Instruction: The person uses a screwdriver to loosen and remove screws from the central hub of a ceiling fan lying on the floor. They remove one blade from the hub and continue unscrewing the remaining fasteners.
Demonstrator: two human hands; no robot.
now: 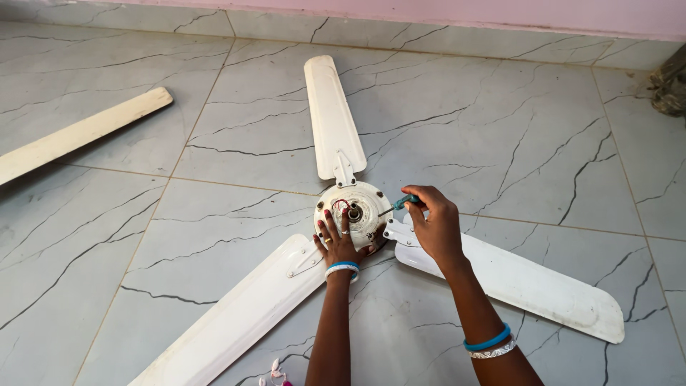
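We steadied the heavy, rigid fan motor hub (355, 211) on the floor (107, 236) with our flat, ungripping left hand (337, 240); our right hand (434, 223) gripped the screwdriver (401, 203). Thin blades (332, 118) likely flex; hold the hub.

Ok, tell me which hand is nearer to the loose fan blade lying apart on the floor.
Left. The left hand rests on the fan motor hub, on the side toward the loose blade. The right hand, holding a screwdriver, is on the hub's far side.

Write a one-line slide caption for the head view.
Left hand steadies a white ceiling fan's motor hub on the tiled floor while right hand applies a teal-handled screwdriver.
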